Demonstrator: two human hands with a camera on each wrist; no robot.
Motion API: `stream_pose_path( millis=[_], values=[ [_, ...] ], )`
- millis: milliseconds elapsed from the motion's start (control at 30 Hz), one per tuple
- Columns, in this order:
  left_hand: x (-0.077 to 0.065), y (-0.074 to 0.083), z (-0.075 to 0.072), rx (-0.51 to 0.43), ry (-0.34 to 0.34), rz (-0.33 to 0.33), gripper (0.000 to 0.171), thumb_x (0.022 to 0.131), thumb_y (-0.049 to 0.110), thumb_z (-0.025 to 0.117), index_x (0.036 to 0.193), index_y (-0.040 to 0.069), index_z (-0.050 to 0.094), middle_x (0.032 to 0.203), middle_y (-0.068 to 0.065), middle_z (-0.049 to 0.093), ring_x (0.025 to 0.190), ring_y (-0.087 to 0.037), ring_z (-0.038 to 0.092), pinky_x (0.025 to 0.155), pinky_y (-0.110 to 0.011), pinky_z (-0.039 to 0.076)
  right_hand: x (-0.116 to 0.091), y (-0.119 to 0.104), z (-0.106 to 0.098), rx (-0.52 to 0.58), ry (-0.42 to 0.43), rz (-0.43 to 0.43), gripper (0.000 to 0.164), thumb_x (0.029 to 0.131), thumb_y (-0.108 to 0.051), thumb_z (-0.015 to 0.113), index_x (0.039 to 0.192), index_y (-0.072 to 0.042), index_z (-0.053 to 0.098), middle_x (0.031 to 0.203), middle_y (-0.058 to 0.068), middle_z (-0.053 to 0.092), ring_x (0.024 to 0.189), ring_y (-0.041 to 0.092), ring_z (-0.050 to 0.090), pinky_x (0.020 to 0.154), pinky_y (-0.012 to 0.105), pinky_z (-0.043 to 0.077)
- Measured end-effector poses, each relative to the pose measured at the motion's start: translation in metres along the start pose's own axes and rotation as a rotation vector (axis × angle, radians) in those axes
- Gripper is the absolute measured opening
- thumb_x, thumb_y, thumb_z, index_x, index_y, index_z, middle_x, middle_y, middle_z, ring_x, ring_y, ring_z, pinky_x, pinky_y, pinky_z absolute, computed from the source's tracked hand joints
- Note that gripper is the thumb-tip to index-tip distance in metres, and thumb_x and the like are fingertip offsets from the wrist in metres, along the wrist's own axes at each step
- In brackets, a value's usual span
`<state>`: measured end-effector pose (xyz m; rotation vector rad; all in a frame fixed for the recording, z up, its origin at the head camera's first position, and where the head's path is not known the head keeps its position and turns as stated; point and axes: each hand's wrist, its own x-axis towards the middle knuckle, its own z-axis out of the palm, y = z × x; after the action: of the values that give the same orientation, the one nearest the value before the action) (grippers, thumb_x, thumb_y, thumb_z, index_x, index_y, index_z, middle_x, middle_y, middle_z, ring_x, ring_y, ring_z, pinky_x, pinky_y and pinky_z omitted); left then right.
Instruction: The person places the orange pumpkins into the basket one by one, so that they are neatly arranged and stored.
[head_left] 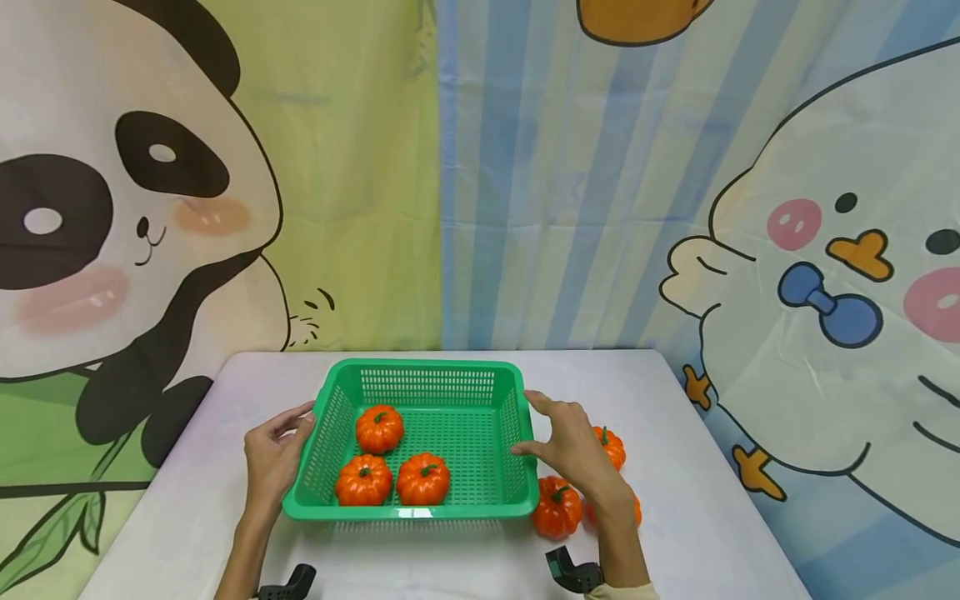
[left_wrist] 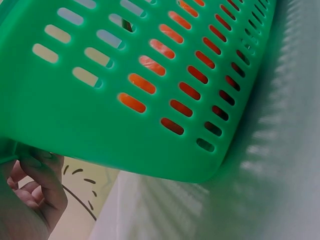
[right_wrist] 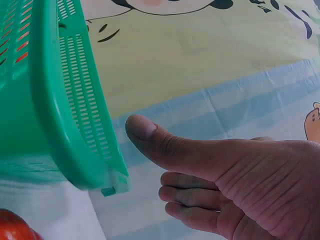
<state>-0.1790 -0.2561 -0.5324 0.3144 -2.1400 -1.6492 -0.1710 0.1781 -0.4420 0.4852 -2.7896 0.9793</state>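
Note:
A green plastic basket [head_left: 341,515] with slotted walls stands on the table, holding three small orange pumpkins, among them a front one [head_left: 423,480]. My left hand [head_left: 274,454] grips the basket's left rim; the left wrist view shows its bent fingers [left_wrist: 47,177] up against the rim. At the other end, my right hand [head_left: 573,446] has thumb and forefinger spread beside the right rim. In the right wrist view a gap separates its thumb [right_wrist: 172,150] from the basket. Three more pumpkins lie near the right hand and forearm, including a front one [head_left: 557,508]; the forearm partly hides another [head_left: 636,510].
A white-covered table [head_left: 705,517] carries everything. Behind it hangs a cartoon curtain [head_left: 517,183] with a panda on the left and a white bird on the right. Dark wrist devices [head_left: 573,573] show at both wrists.

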Motion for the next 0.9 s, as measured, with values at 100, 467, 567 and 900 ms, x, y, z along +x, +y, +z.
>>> stream_pose_path(
  millis=[100,467,567,900],
  values=[
    [0.000,0.001,-0.001,0.003,0.002,0.000,0.030,0.104,0.017,0.075,0.131,0.003,0.079,0.095,-0.004,0.080,0.068,0.002,0.074,0.065,-0.015,0.058,-0.002,0.004,-0.002,-0.002,0.004,0.003,0.087,0.075,-0.017,0.101,0.151,0.001,0.063,0.151,0.017,0.067,0.142,0.039,0.065,0.113,0.057,0.055],
    [0.000,0.002,0.000,-0.006,-0.004,0.000,0.030,0.104,0.018,0.075,0.131,0.003,0.079,0.093,0.001,0.079,0.069,0.000,0.073,0.066,-0.015,0.058,-0.016,0.026,-0.014,-0.025,0.037,0.089,0.087,0.076,-0.018,0.101,0.152,0.000,0.062,0.144,0.021,0.071,0.110,0.036,0.079,0.108,0.052,0.059],
    [-0.001,0.004,0.000,-0.004,-0.004,0.009,0.030,0.104,0.018,0.076,0.130,0.003,0.079,0.092,0.001,0.079,0.069,0.000,0.073,0.066,-0.015,0.058,-0.020,0.030,-0.017,-0.037,0.045,0.135,0.088,0.076,-0.017,0.101,0.153,-0.001,0.062,0.144,0.021,0.071,0.110,0.037,0.078,0.109,0.053,0.058],
    [-0.002,0.002,0.000,0.004,-0.002,-0.002,0.031,0.105,0.019,0.075,0.131,0.003,0.079,0.097,-0.005,0.080,0.069,0.001,0.074,0.065,-0.015,0.059,-0.027,0.049,-0.023,-0.065,0.053,0.202,0.091,0.077,-0.020,0.101,0.155,0.000,0.058,0.143,0.025,0.071,0.130,0.047,0.068,0.114,0.063,0.051]
  ],
)
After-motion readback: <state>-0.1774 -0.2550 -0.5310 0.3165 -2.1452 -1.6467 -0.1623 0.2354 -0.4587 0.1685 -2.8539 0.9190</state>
